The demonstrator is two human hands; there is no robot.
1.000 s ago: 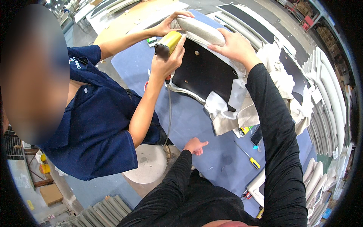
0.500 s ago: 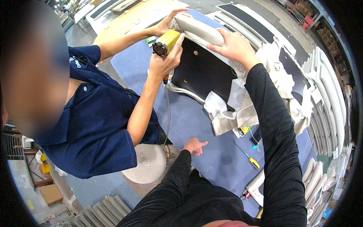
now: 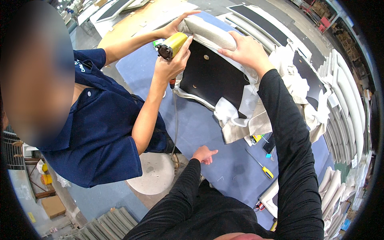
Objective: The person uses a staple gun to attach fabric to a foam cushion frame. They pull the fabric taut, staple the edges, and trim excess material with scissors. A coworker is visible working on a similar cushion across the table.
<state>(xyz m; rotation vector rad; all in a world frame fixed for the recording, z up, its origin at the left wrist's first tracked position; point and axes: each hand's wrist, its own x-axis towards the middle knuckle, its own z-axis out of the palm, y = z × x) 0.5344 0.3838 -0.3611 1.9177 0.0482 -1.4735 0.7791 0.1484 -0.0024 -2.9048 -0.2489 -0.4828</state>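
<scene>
On the worktop, the upholstered panel looks covered along its far edge; loose fabric alongside suggests unfinished work. The right hand clamps that edge; the left hand is empty, loosely unfurled.

The person is wearing a black top of plain, soft-looking cloth. Its long left sleeve is wrinkling along the forearm, the right sleeve is creasing too, and both are ending near the wrists, leaving the left hand and right hand bare.
</scene>
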